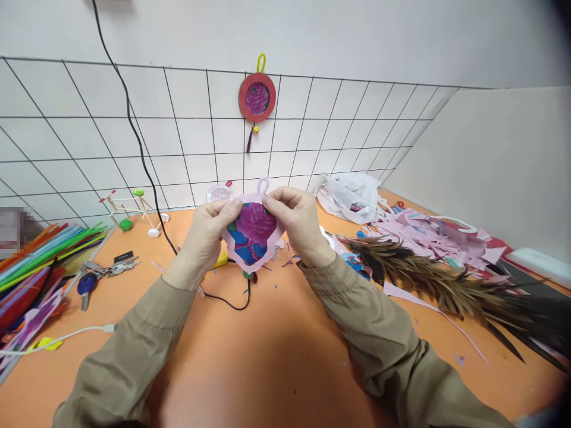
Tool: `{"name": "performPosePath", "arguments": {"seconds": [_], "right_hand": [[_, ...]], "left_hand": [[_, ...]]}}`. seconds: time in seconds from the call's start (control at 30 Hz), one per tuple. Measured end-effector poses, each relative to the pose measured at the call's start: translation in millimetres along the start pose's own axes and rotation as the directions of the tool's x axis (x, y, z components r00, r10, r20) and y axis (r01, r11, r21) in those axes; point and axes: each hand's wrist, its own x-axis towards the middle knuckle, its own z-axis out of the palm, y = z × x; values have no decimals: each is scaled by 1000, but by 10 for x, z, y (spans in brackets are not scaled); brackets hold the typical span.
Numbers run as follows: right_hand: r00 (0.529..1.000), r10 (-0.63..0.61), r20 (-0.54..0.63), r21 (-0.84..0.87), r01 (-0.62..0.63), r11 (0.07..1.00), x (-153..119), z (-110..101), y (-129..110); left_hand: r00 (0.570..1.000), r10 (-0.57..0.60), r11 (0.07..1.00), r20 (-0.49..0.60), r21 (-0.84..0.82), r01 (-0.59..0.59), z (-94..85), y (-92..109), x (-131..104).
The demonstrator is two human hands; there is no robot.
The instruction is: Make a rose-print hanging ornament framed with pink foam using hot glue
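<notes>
A pink-edged ornament with a purple flower on blue hangs upright above the table, held between both hands. My left hand pinches its upper left edge between thumb and fingers. At the upper right edge, my right hand grips it the same way. A pale lilac loop sticks up from its top. Below the ornament's lower tip, a small green bead and a dark tuft show; whether they are attached to it, I cannot tell.
Brown feathers, pink scraps and a white plastic bag lie right. Left are keys, colourful pipe cleaners and a stick model. A red round ornament hangs on the wall grid; a black cable runs down.
</notes>
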Motion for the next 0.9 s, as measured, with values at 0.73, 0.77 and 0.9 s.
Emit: {"name": "performPosePath", "arguments": {"seconds": [0.73, 0.77, 0.9], "right_hand": [[1000, -11, 26, -16, 12, 1000, -10, -20, -33], [999, -15, 29, -13, 16, 1000, -10, -19, -32], [1000, -17, 16, 0, 17, 1000, -12, -11, -27]], "left_hand": [[996, 50, 997, -75, -60, -54, 19, -28, -1], [996, 51, 997, -74, -57, -55, 21, -26, -3], [996, 57, 998, -67, -34, -59, 29, -17, -12]]}}
